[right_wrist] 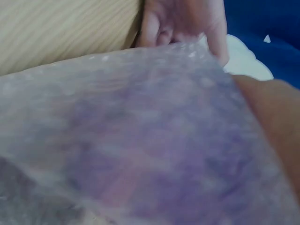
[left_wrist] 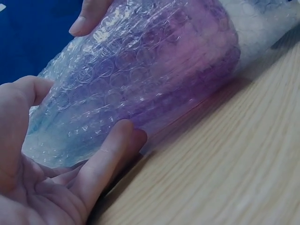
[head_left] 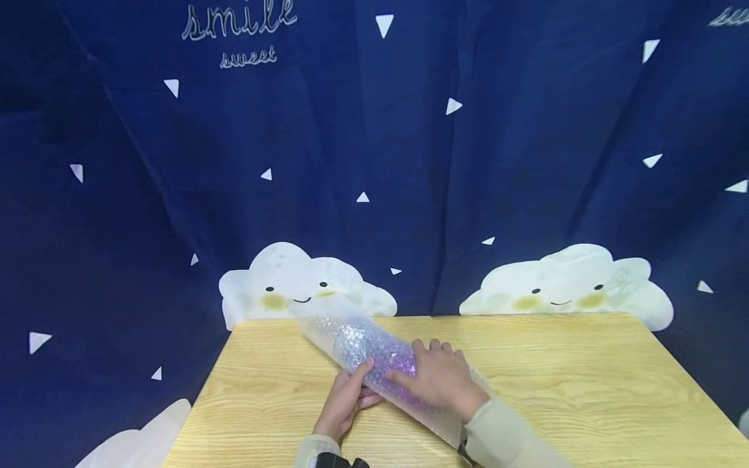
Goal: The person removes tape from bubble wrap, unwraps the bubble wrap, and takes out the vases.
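Observation:
A long bundle of clear bubble wrap (head_left: 357,341) lies diagonally on the table, around an item that shows purple, pink and pale blue through the plastic. What the wrapped item (left_wrist: 173,56) is cannot be made out. My left hand (head_left: 346,400) holds the near edge, thumb on top and fingers underneath; in the left wrist view those fingers (left_wrist: 105,164) reach under the wrap. Over the purple part, my right hand (head_left: 439,377) grips from above, its thumb toward the near side and fingers bent over the far side. The right wrist view is blurred and mostly filled by wrap.
The wooden table (head_left: 556,377) has its far edge against a dark blue curtain (head_left: 409,162) printed with clouds and white triangles. The wrap's far end reaches that edge. A small dark object (head_left: 465,452) shows beside the right sleeve.

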{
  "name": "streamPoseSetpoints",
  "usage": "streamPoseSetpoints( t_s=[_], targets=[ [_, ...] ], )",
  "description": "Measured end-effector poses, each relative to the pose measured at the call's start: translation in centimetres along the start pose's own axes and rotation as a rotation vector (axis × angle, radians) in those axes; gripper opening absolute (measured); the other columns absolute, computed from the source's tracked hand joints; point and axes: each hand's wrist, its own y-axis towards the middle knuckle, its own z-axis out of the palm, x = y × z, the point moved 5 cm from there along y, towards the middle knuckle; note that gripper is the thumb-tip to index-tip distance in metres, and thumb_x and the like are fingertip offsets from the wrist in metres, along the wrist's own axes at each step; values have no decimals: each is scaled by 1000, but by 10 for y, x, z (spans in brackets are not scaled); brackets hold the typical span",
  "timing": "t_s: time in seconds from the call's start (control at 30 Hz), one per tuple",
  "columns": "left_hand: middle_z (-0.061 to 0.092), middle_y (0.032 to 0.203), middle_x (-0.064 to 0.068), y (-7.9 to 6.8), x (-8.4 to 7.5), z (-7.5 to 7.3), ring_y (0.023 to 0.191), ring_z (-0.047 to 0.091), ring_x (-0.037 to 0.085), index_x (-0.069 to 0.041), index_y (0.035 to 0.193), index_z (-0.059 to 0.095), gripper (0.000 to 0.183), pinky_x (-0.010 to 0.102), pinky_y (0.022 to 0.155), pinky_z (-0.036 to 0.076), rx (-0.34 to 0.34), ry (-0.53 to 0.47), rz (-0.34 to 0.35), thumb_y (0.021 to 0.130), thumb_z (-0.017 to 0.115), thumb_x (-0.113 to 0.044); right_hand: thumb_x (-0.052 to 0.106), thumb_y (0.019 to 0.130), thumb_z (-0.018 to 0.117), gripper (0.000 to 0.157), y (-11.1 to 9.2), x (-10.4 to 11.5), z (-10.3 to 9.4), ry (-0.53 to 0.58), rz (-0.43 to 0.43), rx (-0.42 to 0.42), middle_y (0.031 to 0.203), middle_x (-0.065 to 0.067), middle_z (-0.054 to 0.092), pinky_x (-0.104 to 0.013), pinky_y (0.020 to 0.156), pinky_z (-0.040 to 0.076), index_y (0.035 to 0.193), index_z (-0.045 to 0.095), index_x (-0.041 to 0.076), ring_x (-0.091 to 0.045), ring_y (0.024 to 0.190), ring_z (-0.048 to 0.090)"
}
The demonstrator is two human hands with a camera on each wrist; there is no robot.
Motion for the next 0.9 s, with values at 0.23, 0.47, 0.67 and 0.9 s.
streamPoseSetpoints(
  t_s=[0.23,0.47,0.67,0.9],
  targets=[
    [71,115,20,-2,1,9,95,74,24,1,139,44,70,35,86,61,54,27,-25,94,56,-52,85,74,50,93,-17,-5,-5,14,74,20,113,-16,65,-60,80,49,129,57,9,-35,102,60],
    [72,112,21,-5,2,18,96,74,26,2,138,44,70,36,85,61,104,42,-36,94,56,-51,84,73,53,97,-29,-11,-11,40,94,60,111,-20,65,-62,74,51,128,57,5,-38,96,61],
    [73,108,20,-7,3,25,93,75,24,5,132,50,66,35,83,61,140,64,-41,95,54,-50,81,76,54,100,-38,-17,-14,72,86,85,115,-26,66,-59,75,55,131,53,-3,-44,99,64],
    [73,110,20,-10,2,33,92,75,23,5,132,50,64,36,84,62,133,73,-31,96,54,-47,77,80,53,101,-47,-20,-16,111,76,100,114,-30,66,-56,83,56,131,51,-10,-45,101,65]
  ],
)
